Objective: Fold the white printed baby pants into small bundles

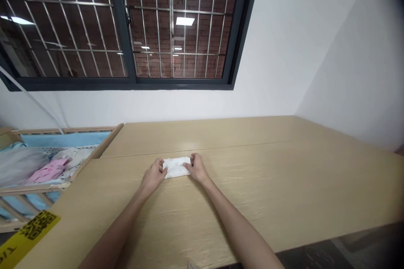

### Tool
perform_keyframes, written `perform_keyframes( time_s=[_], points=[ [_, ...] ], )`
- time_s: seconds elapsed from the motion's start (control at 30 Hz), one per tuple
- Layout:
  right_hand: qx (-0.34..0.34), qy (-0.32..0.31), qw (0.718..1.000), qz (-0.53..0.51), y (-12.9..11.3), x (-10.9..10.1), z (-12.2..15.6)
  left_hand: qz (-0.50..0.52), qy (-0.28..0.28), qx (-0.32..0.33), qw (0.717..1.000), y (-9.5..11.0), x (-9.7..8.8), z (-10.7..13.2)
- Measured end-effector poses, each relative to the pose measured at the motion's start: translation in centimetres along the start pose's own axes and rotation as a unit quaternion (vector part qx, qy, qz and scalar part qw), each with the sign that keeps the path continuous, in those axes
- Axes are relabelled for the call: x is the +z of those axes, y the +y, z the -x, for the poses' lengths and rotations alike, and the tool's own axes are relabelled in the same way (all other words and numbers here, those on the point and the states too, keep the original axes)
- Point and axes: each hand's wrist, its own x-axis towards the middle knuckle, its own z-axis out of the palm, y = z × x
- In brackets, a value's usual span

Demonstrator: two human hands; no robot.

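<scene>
A small white folded cloth (176,167) with a faint print lies flat on or just above the wooden tabletop (268,185), near the middle of the head view. My left hand (154,175) pinches its left end, the thumb on top and the fingers curled behind the edge. At the opposite end, my right hand (197,169) grips the cloth in the same way, thumb over its face. Between the two hands the cloth is a neat rectangle. What kind of cloth item it is, I cannot make out.
To the left stands a wooden crib (104,143) with blue lining, holding a pink cloth (49,171) and pale bedding. A yellow label with a QR code (38,225) is at the table's left front. Behind are a white wall (268,80) and a barred window (176,85).
</scene>
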Motion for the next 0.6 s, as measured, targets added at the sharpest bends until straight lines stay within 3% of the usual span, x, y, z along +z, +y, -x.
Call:
perform_keyframes(
  time_s=[0.13, 0.27, 0.37, 0.43, 0.6],
  points=[
    [-0.173, -0.005, 0.976, 0.136, -2.4, -0.6, 1.2, -0.062, 0.043, 0.061, 0.995, 2.9, -0.3, 1.1],
    [-0.288, -0.117, 0.929, 0.202, -3.8, 0.3, 2.0, -0.077, 0.02, 0.148, 0.986, 5.1, 1.4, 1.5],
    [-0.302, -0.182, 0.908, 0.228, -3.5, 1.1, 2.1, -0.096, -0.026, 0.17, 0.98, 4.9, 3.5, 1.2],
    [-0.287, -0.191, 0.909, 0.235, -3.0, 1.2, 2.0, -0.113, -0.049, 0.163, 0.979, 4.1, 4.4, 0.8],
    [-0.245, -0.192, 0.922, 0.231, -2.2, 0.4, 1.8, -0.152, -0.089, 0.168, 0.97, 2.1, 4.1, 0.3]
  ],
)
